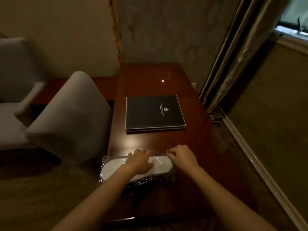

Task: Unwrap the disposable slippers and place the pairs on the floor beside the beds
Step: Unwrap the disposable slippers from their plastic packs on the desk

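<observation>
Slippers (115, 169): we see them wrapped in plastic, at the desk's (196, 147) 6 o'clock edge.
Left hand (139, 161): flat on them, fingers spread, gripping nothing.
Right hand (182, 157): fingertips pinch the wrapper (168, 153).
Folder (154, 113): 12 o'clock.

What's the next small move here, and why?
Probably pull the plastic wrap open with the right hand while the left hand pins the slippers to the desk. The pack still looks sealed, and the right fingers are already at its end.
</observation>
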`<state>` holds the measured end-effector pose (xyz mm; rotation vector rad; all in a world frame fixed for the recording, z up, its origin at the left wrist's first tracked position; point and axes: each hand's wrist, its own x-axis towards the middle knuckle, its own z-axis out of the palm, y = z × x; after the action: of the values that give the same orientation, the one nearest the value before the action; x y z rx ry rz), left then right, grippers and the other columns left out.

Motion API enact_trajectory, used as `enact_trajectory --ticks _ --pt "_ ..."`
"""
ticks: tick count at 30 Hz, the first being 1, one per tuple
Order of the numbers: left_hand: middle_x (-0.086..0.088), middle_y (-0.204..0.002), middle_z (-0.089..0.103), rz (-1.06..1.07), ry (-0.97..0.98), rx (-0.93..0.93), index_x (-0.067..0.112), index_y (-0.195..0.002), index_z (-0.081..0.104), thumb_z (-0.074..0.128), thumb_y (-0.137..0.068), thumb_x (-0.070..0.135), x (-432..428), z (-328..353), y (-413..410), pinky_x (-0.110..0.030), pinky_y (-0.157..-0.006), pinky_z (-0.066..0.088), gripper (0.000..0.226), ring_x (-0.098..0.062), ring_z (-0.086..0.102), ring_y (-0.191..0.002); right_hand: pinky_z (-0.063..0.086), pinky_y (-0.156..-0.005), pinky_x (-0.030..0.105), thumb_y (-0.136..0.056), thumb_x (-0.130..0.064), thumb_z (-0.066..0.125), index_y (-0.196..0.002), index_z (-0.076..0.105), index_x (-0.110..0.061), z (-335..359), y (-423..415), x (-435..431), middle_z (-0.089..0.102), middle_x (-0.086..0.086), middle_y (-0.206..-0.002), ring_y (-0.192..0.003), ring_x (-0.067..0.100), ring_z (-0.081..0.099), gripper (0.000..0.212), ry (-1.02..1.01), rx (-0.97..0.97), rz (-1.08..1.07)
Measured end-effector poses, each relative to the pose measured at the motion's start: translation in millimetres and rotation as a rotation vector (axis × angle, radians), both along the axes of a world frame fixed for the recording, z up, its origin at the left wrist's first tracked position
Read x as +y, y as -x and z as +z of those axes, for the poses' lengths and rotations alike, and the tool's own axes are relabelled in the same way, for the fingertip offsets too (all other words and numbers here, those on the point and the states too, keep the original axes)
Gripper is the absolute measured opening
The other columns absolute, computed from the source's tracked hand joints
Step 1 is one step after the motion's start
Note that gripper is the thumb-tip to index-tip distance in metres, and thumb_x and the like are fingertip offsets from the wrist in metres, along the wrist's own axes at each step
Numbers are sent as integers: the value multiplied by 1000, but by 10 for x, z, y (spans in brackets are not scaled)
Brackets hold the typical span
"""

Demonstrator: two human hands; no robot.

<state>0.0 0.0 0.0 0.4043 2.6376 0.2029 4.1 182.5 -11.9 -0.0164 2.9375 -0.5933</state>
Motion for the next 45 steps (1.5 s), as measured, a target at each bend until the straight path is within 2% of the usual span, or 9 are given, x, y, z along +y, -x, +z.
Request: enact_trajectory --ticks 2,5,10,20,28,33,37,42,45 --pt "-5 -156 21 -20 33 -10 28 -148 18 47 -89 45 17 -99 -65 -54 -112 20 67 -31 17 -144 48 -77 31 -87 -38 56 -96 67 -20 -84 -77 -14 62 3 -100 -102 20 52 23 -46 1 -20" --pt "-5 -160 5 -20 61 -2 31 -150 9 52 -87 49 7 -275 -117 -59 -115 10 78 -33 1 -147 48 -85 32 -85 -41 58 -109 62 -19 -230 -180 -64 59 3 -108 -106 19 48 32 -102 -6 -44" --pt "-4 -161 -4 19 24 -60 35 -149 3 57 -83 51 -13 -426 -88 -65 -112 3 87 -35 -9 -146 46 -89 31 -86 -40 57 -122 55 -18 -446 -245 -114 56 2 -114 -107 17 46 42 -110 8 -75" --pt "-7 -160 7 -14 57 -139 32 -149 8 67 -74 55 11 -410 1 -69 -109 9 97 -41 0 -145 46 -83 29 -92 -29 50 -111 63 -14 -627 -314 -139 60 1 -105 -100 17 49 27 -45 140 -130" --pt "-10 -154 16 -23 150 -50 27 -149 8 75 -68 48 96 -410 -71 -71 -106 19 107 -41 14 -141 44 -78 28 -92 -16 49 -102 64 -13 -677 -292 -173 64 2 -99 -93 17 52 19 -87 189 -114" --pt "-6 -149 24 9 136 -7 25 -149 8 76 -64 46 104 -432 -46 -67 -106 23 110 -34 26 -136 44 -77 29 -94 -21 46 -101 64 -12 -638 -268 -104 64 2 -98 -93 17 54 21 -2 225 -133" --pt "-5 -150 22 24 144 -33 19 -149 6 77 -63 46 119 -423 -12 -69 -106 22 115 -33 25 -137 42 -68 24 -92 -17 51 -91 64 -12 -606 -311 20 63 1 -91 -90 17 55 14 169 249 -334" --pt "-5 -147 24 -3 175 -36 16 -147 16 77 -61 47 136 -429 -17 -69 -106 22 110 -33 27 -135 45 -78 32 -93 -19 49 -96 63 -11 -650 -323 198 65 5 -100 -101 20 52 17 169 53 -416" --pt "-5 -146 25 -1 182 -26 15 -146 17 77 -61 47 150 -438 -30 -69 -106 22 109 -34 28 -135 43 -77 30 -92 -17 50 -102 61 -10 -542 -285 212 65 6 -102 -104 21 51 17 238 111 -469"
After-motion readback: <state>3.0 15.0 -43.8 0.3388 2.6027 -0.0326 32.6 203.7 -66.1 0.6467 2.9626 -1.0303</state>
